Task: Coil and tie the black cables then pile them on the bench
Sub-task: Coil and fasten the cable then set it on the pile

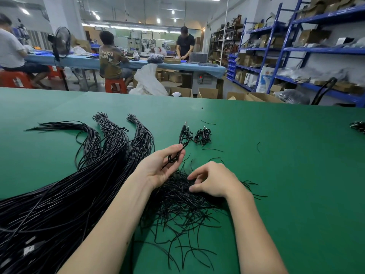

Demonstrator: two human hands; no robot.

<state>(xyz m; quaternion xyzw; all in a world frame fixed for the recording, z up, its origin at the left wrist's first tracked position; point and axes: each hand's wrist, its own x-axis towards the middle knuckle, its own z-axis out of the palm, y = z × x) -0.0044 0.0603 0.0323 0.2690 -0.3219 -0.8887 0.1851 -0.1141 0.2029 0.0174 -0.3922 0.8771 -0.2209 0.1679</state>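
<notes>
My left hand (pixel 158 167) holds a coiled black cable (pixel 182 142) by its lower loops, its plug ends pointing away from me above the green bench (pixel 276 155). My right hand (pixel 211 179) reaches with curled fingers into a heap of short black twist ties (pixel 177 206) in front of me; whether it pinches one I cannot tell. Two small tied cable coils (pixel 202 135) lie just beyond the held cable. Large bundles of long black cables (pixel 69 184) spread over the left of the bench.
Loose ties (pixel 212 149) lie scattered past my hands. Another dark cable bunch (pixel 358 126) sits at the bench's right edge. Beyond the bench are cardboard boxes (pixel 207 92), blue shelving (pixel 296 50) and people working at a blue table (pixel 83 61).
</notes>
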